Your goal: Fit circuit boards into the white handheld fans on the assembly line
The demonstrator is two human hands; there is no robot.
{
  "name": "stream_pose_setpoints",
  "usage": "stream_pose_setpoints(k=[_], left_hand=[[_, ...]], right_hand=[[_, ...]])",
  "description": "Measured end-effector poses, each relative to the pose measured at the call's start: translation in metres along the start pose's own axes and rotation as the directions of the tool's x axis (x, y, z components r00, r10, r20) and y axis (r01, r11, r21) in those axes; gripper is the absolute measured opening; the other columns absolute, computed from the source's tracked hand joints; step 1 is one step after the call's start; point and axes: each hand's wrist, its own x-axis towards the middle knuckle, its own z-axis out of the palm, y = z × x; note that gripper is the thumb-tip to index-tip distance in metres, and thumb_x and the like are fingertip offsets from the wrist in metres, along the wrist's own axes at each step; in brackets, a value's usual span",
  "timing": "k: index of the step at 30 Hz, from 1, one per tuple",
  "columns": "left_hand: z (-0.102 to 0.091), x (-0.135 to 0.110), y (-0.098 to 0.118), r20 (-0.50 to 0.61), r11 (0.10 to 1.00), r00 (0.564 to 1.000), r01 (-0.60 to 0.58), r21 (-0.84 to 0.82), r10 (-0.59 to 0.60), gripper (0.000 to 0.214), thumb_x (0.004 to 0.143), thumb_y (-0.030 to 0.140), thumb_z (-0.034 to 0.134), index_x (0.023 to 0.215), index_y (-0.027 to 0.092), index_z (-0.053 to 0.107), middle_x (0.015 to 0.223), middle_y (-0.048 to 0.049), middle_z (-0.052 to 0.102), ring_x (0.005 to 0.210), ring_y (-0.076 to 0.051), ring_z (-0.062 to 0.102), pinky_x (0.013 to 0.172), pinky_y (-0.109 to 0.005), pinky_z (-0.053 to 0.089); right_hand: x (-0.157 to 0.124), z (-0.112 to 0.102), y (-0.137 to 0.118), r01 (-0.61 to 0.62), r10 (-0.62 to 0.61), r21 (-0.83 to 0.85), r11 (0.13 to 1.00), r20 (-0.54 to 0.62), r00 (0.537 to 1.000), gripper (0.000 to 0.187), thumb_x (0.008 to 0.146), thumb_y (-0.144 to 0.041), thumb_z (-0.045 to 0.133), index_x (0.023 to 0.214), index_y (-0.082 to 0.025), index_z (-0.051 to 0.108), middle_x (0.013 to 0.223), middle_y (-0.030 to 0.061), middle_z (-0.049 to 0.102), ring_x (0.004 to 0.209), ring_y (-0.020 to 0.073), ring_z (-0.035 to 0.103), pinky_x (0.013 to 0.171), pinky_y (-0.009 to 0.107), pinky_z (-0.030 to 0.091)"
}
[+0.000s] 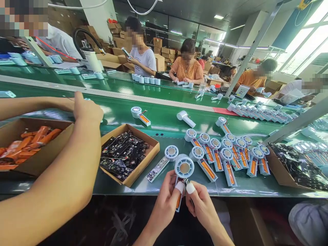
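Note:
My left hand [168, 195] is closed around the handle of a light-blue handheld fan [184, 166], its round slotted head facing up. Orange shows inside the handle below my thumb. My right hand [202, 201] pinches a narrow dark circuit board [186, 182] beside the handle; most of the board is hidden by the fingers. White covers sit on both thumbs. Just left of the fan lies another one with a circuit board [158, 169] in its handle. To the right, several open fans [207, 169] show orange battery cells and red wires.
A carton of black circuit boards [145, 163] stands left of my hands, with a carton of orange cells [55, 150] beyond it. A co-worker's arm [69, 164] reaches across the left side. Another box of boards [278, 171] sits right. Fans lie on the green conveyor belt [164, 118]; people work opposite.

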Motion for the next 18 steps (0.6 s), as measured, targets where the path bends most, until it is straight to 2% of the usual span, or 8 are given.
stream_pose_setpoints(k=[3, 6, 8, 10, 12, 13, 15, 18], left_hand=[[0.003, 0.002, 0.0, -0.089, 0.998, 0.996, -0.019, 0.054, 0.024, 0.024, 0.088, 0.036, 0.056, 0.108, 0.022, 0.056, 0.087, -0.0005, 0.067, 0.066, -0.014, 0.058, 0.066, -0.025, 0.05], [0.004, 0.005, 0.001, -0.133, 0.996, 0.99, -0.024, 0.089, 0.036, 0.017, 0.086, 0.031, 0.052, 0.1, 0.023, 0.057, 0.077, 0.0026, 0.063, 0.059, -0.013, 0.053, 0.06, -0.025, 0.048], [0.004, 0.006, 0.001, -0.142, 0.993, 0.989, -0.021, 0.12, 0.038, 0.019, 0.087, 0.031, 0.051, 0.103, 0.023, 0.057, 0.087, -0.0003, 0.067, 0.069, -0.016, 0.06, 0.068, -0.027, 0.052], [0.005, 0.006, -0.002, -0.127, 0.993, 0.991, -0.024, 0.116, 0.038, 0.026, 0.089, 0.034, 0.05, 0.111, 0.023, 0.056, 0.107, -0.0055, 0.069, 0.092, -0.02, 0.065, 0.083, -0.031, 0.054], [0.006, 0.004, -0.007, -0.12, 0.995, 0.992, -0.031, 0.09, 0.042, 0.035, 0.091, 0.037, 0.048, 0.123, 0.022, 0.052, 0.127, -0.0102, 0.064, 0.116, -0.025, 0.061, 0.097, -0.036, 0.05], [0.007, 0.004, -0.01, -0.126, 0.996, 0.991, -0.035, 0.084, 0.046, 0.04, 0.092, 0.038, 0.047, 0.128, 0.022, 0.048, 0.134, -0.0119, 0.06, 0.125, -0.026, 0.056, 0.102, -0.038, 0.047], [0.009, 0.004, -0.015, -0.158, 0.995, 0.986, -0.038, 0.093, 0.053, 0.046, 0.094, 0.04, 0.044, 0.136, 0.021, 0.041, 0.144, -0.014, 0.053, 0.136, -0.026, 0.048, 0.11, -0.041, 0.042], [0.011, 0.006, -0.018, -0.215, 0.995, 0.976, -0.022, 0.093, 0.042, 0.047, 0.095, 0.042, 0.044, 0.137, 0.022, 0.039, 0.15, -0.015, 0.047, 0.142, -0.027, 0.042, 0.114, -0.043, 0.037]], right_hand=[[-0.011, 0.005, 0.002, 0.079, -0.084, -0.041, 0.996, -0.128, 0.988, 0.045, 0.091, -0.064, 0.056, 0.087, -0.02, 0.054, 0.052, -0.0082, 0.045, 0.042, 0.0077, 0.035, 0.04, 0.018, 0.029], [-0.021, 0.007, 0.01, 0.226, -0.278, -0.249, 0.942, -0.199, 0.94, 0.037, 0.097, -0.048, 0.055, 0.12, -0.019, 0.057, 0.073, 0.0006, 0.065, 0.058, 0.0133, 0.057, 0.052, 0.021, 0.047], [-0.022, 0.008, 0.017, 0.268, -0.379, -0.405, 0.874, -0.225, 0.898, 0.036, 0.1, -0.039, 0.049, 0.128, -0.02, 0.059, 0.093, 0.0081, 0.074, 0.074, 0.0178, 0.068, 0.064, 0.025, 0.055], [-0.019, 0.01, 0.023, 0.269, -0.452, -0.527, 0.806, -0.256, 0.855, 0.035, 0.102, -0.033, 0.045, 0.13, -0.02, 0.062, 0.114, 0.0123, 0.074, 0.093, 0.0222, 0.073, 0.076, 0.029, 0.059], [-0.014, 0.013, 0.026, 0.261, -0.513, -0.623, 0.737, -0.266, 0.816, 0.038, 0.102, -0.028, 0.041, 0.132, -0.019, 0.062, 0.119, 0.0139, 0.073, 0.102, 0.0243, 0.072, 0.081, 0.031, 0.059], [-0.011, 0.015, 0.026, 0.253, -0.536, -0.667, 0.701, -0.259, 0.803, 0.04, 0.102, -0.026, 0.039, 0.135, -0.019, 0.061, 0.116, 0.0145, 0.074, 0.101, 0.0244, 0.073, 0.079, 0.03, 0.06], [-0.008, 0.017, 0.023, 0.228, -0.551, -0.755, 0.614, -0.204, 0.809, 0.046, 0.102, -0.023, 0.036, 0.143, -0.017, 0.055, 0.108, 0.0151, 0.075, 0.09, 0.0238, 0.075, 0.069, 0.028, 0.06], [-0.009, 0.019, 0.016, 0.182, -0.448, -0.875, 0.448, -0.044, 0.893, 0.057, 0.098, -0.018, 0.039, 0.155, -0.019, 0.038, 0.097, 0.0124, 0.076, 0.073, 0.0227, 0.074, 0.057, 0.026, 0.056]])
